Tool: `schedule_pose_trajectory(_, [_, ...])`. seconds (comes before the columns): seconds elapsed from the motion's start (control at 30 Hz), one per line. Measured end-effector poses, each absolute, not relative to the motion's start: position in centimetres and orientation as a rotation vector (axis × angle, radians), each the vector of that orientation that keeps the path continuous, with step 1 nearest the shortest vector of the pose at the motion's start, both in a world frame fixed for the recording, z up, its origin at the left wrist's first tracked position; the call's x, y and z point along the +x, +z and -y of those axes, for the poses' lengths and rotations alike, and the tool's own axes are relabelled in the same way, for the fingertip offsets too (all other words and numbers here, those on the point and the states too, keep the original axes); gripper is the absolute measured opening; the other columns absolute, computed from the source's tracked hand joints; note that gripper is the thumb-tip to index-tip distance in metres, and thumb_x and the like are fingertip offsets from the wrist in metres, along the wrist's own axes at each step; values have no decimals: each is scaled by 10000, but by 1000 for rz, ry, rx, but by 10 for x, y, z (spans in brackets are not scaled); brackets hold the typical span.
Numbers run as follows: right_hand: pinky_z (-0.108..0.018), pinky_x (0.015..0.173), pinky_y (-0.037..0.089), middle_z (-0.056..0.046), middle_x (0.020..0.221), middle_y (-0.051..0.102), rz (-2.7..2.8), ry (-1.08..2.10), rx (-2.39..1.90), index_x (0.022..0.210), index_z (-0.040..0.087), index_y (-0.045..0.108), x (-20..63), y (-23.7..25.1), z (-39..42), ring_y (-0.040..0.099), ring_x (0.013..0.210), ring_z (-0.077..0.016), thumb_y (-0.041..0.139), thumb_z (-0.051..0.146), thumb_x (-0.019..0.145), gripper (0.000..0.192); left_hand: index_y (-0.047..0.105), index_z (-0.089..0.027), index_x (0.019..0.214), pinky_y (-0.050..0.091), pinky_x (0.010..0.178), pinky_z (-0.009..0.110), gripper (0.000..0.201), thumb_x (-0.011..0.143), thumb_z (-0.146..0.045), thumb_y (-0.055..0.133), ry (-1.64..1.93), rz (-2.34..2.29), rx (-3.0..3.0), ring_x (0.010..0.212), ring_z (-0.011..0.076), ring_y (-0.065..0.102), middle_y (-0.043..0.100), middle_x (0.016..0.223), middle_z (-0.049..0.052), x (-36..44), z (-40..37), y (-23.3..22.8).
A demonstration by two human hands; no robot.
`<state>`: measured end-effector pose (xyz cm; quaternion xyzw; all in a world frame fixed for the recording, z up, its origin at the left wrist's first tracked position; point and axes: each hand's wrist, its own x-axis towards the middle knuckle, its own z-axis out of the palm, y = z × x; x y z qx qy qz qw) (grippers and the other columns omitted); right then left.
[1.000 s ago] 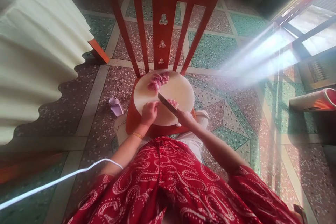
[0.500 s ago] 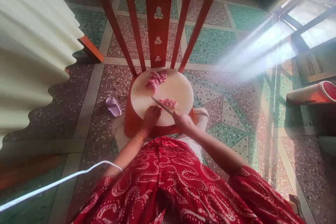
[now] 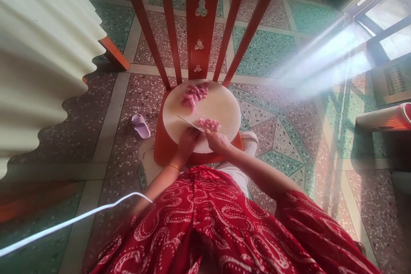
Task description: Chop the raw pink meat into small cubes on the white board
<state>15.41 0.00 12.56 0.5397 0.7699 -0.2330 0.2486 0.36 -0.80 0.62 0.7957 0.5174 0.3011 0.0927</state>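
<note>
Knife (image 3: 190, 123) sits gripped in your right hand (image 3: 217, 142), its blade pointing to ten o'clock across the round board (image 3: 224, 107). Your left hand (image 3: 188, 140) curls loosely beside it; small meat pieces (image 3: 209, 124) lie at twelve o'clock of your right hand, a bigger meat pile (image 3: 194, 95) beyond.

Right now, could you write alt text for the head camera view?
A person's right hand holds a knife over a round cutting board on a red chair, beside the left hand. Two heaps of pink meat lie on it.
</note>
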Motion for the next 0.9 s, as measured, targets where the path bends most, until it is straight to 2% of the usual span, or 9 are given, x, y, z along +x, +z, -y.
schedule_pose_trajectory(0.17, [-288, 659, 480, -111, 854, 661, -2046, -587, 1527, 1221, 160, 417, 186, 119, 17, 656, 802, -231, 404, 213, 891, 335, 638, -187, 977, 483, 822, 374, 203, 883, -183, 458, 920, -1488, 2303, 930, 215, 558, 644, 944, 68, 2, 7, 4])
schedule_pose_trajectory(0.4, [-312, 727, 464, -157, 1060, 619, -2265, -620, 1585, 1385, 173, 272, 150, 103, -6, 630, 917, -231, 323, 152, 898, 490, 635, -171, 954, 470, 844, 370, 202, 901, -248, 457, 963, -1471, 2304, 908, 206, 551, 639, 905, 68, 3, 10, 9])
schedule_pose_trajectory(0.57, [-288, 666, 462, -113, 935, 659, -2159, -560, 1599, 1320, 182, 352, 181, 113, 3, 648, 855, -231, 332, 129, 883, 441, 637, -181, 945, 479, 797, 342, 210, 901, -221, 436, 909, -1489, 2313, 876, 197, 543, 630, 904, 60, 1, 9, 7])
schedule_pose_trajectory(0.77, [-268, 630, 467, -103, 852, 657, -2076, -567, 1585, 1207, 158, 424, 186, 133, 22, 655, 786, -220, 370, 206, 902, 314, 629, -168, 921, 476, 821, 380, 192, 888, -198, 443, 885, -1523, 2324, 892, 215, 548, 640, 905, 76, 3, 8, 4])
schedule_pose_trajectory(0.9, [-293, 672, 475, -129, 908, 651, -2072, -604, 1545, 1249, 144, 406, 167, 130, 16, 647, 836, -230, 360, 187, 894, 360, 630, -177, 946, 484, 823, 392, 189, 877, -176, 454, 894, -1499, 2310, 893, 217, 564, 650, 922, 73, 4, 8, 4])
